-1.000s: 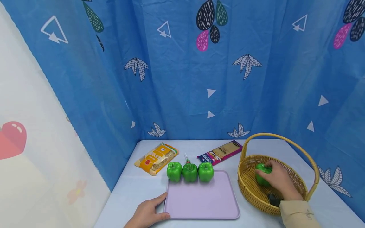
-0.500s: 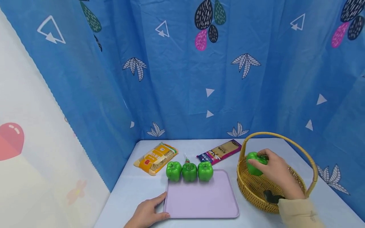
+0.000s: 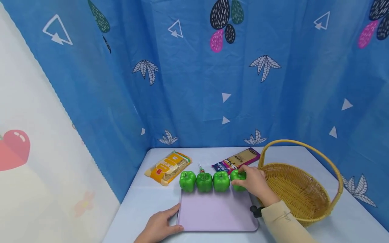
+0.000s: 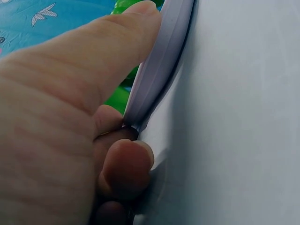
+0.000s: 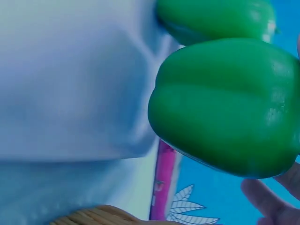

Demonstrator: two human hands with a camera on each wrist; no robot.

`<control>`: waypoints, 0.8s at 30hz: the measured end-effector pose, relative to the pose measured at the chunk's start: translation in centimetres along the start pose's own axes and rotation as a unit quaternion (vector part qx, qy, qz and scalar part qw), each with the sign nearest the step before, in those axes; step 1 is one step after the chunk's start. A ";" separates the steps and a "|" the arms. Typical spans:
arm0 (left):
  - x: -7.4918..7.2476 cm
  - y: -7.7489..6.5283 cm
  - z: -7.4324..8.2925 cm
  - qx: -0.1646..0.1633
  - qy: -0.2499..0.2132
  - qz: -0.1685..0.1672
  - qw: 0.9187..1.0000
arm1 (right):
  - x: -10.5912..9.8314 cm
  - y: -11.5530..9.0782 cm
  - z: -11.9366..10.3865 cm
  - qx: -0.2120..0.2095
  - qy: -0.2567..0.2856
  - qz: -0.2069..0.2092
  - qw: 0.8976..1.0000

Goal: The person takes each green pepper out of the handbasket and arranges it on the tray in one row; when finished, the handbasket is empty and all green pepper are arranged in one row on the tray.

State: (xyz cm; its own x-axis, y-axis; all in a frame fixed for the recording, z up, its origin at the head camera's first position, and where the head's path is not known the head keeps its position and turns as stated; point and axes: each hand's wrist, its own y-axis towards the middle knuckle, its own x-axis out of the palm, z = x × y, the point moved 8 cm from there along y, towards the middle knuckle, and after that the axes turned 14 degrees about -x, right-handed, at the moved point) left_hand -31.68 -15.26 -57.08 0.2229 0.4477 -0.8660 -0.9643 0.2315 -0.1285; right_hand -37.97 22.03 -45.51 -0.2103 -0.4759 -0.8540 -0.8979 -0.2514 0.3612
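Note:
In the head view, my right hand (image 3: 252, 180) holds a glossy green bell pepper (image 3: 236, 179) by its top, over the back right corner of a lilac tray (image 3: 217, 212). Close up in the right wrist view, the held pepper (image 5: 220, 108) hides part of another green pepper (image 5: 215, 18). Several more green bell peppers (image 3: 204, 182) stand in a row along the tray's back edge. My left hand (image 3: 158, 224) rests against the tray's left side, thumb and index finger spread. Its thumb (image 4: 103, 47) touches the tray rim (image 4: 161, 56) in the left wrist view.
A wicker basket (image 3: 296, 190) with a tall handle stands right of the tray, beside my right forearm. Behind the peppers lie a yellow food packet (image 3: 168, 167), a purple-and-tan packet (image 3: 237, 160) and a small, partly hidden item (image 3: 201, 168). A blue curtain (image 3: 194, 74) hangs behind the table.
My right hand has lifted a green bell pepper out of the basket and carried it left to the end of the row. My left hand stays at the tray's edge.

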 end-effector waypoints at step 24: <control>0.2 -0.9 0.0 0.000 0.009 0.002 1.000 | 2.2 -0.5 0.4 -0.005 -0.013 0.001 1.000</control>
State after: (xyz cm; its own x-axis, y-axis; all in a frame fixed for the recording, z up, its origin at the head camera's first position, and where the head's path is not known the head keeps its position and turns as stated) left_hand -30.83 -15.43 -57.13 0.2156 0.4325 -0.8755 -0.9655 0.2287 -0.1248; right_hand -38.16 21.42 -47.65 -0.2224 -0.4542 -0.8627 -0.8940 -0.2581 0.3663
